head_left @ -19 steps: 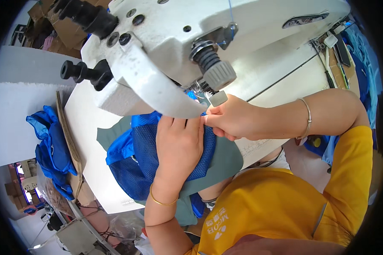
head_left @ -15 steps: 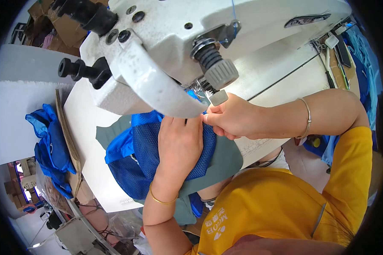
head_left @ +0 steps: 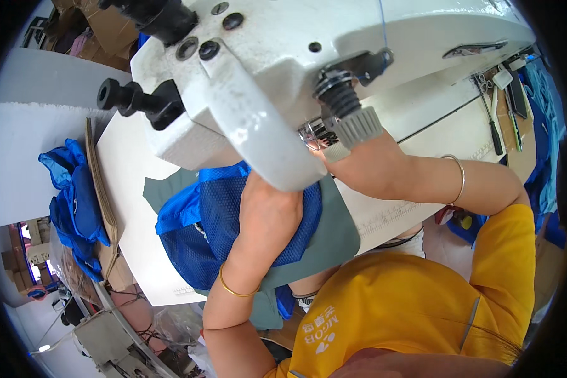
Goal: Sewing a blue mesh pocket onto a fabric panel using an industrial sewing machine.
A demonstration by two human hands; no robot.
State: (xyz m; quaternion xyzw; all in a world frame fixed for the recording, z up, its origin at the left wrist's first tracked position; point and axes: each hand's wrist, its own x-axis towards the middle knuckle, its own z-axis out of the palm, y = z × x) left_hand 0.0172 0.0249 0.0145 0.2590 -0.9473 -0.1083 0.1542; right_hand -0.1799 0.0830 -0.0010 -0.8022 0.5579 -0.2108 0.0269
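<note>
My left hand (head_left: 271, 217) lies on a piece of dark blue mesh fabric (head_left: 217, 208) with a brighter blue edge. Its knuckles are bent, and its fingertips are hidden behind the curved white arm (head_left: 258, 123) of a sewing machine (head_left: 283, 57). Close beside the needle area, my right hand (head_left: 371, 167) reaches in from the right. The ridged grey knob (head_left: 359, 128) and the white arm cover its fingers, so whatever they hold cannot be seen. Under the mesh fabric lies a grey-green sheet (head_left: 337, 230).
The white worktable (head_left: 141, 258) has ruler markings along its near edge. Bundled blue fabric (head_left: 75, 208) sits to the left beside an upright brown board (head_left: 101, 189). Scissors (head_left: 485, 82), a screwdriver (head_left: 494, 132) and other tools lie at the far right.
My right hand has shifted up and right, its fingers passing out of sight behind the knob. My left hand's fingers are more bent and hidden. The whole view has shifted slightly.
</note>
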